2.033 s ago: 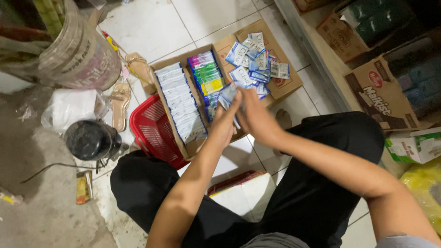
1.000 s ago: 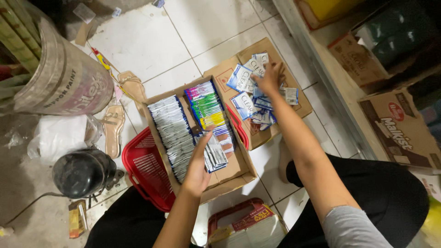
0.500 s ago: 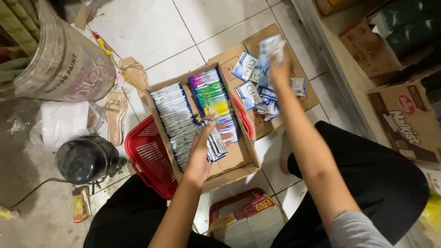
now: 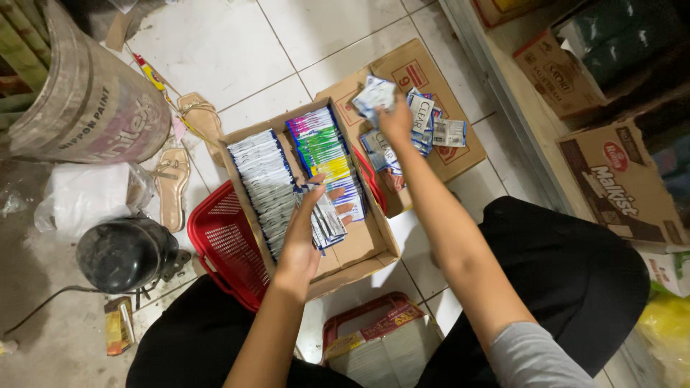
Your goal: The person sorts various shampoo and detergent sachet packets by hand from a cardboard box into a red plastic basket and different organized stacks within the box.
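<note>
Right hand (image 4: 394,118) now lifted off far loose sachet pile (image 4: 424,129), clamped on few sachets (image 4: 372,92), raised since half-second ago. Left hand (image 4: 305,233) unmoved, gripping sachet stack (image 4: 325,219) over cardboard box (image 4: 359,248). Fresh pickup heading boxward, likely.

From the head view I see my left hand (image 4: 305,241) pressing a stack of sachets (image 4: 325,219) inside the open cardboard box (image 4: 363,248). My right hand (image 4: 395,118) lifts a few sachets above the flattened carton (image 4: 424,72). A red basket (image 4: 226,248) sits just beside the box on the tiled floor (image 4: 215,43).
</note>
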